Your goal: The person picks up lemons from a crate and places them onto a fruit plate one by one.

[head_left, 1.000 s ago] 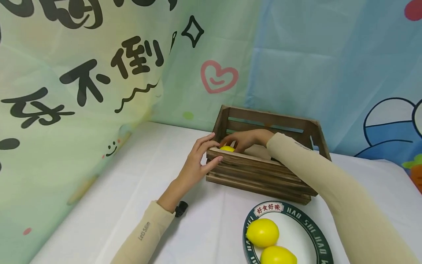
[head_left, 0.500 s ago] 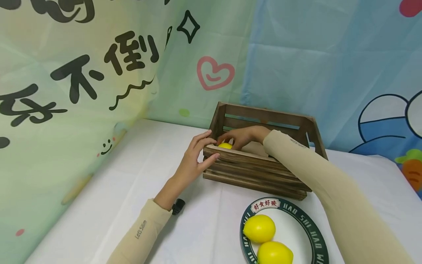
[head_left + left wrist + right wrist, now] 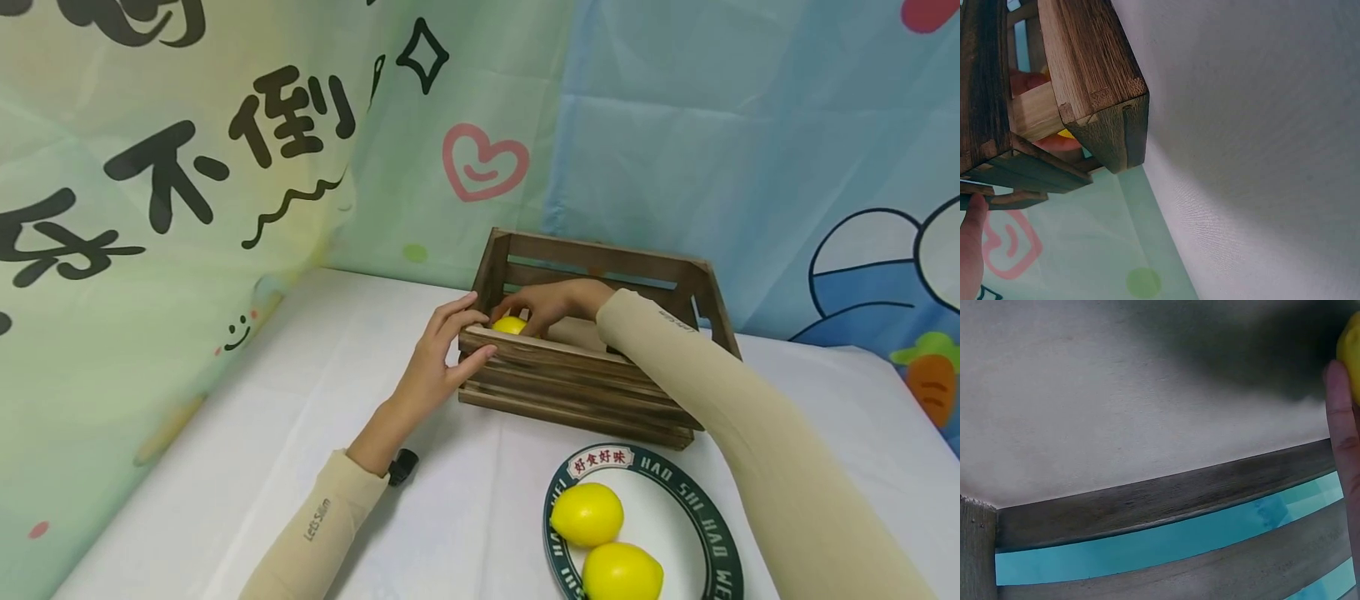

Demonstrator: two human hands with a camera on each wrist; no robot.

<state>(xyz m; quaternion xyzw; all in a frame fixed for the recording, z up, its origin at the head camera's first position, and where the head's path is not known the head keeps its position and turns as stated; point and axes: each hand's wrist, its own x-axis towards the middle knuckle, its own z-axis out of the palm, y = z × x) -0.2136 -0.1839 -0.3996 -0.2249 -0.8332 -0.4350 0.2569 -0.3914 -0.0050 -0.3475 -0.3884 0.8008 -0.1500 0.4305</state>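
A brown slatted wooden crate (image 3: pixel 577 387) stands at the back of the white-covered table. My left hand (image 3: pixel 431 362) holds its front left corner, thumb against the front slats and fingers at the top edge. One finger (image 3: pixel 972 234) shows at the lower left of the left wrist view. Inside the crate, at its left end, my right hand (image 3: pixel 558 302) grips a yellow lemon (image 3: pixel 509 325), partly hidden by the front slat. In the right wrist view the same lemon (image 3: pixel 1351 359) appears at the right edge, with one finger (image 3: pixel 1341 419) along it.
In front of the crate lies a round plate (image 3: pixel 701 500) with a dark green lettered rim. It bears two lemons, one lemon (image 3: pixel 588 515) behind the other lemon (image 3: pixel 624 572). A printed cloth backdrop (image 3: pixel 652 150) hangs behind the table and on the left.
The head view has shifted slightly, so everything sits a little further left and higher. The lemon in my right hand shows slightly more above the crate's front slat. My left hand keeps its hold.
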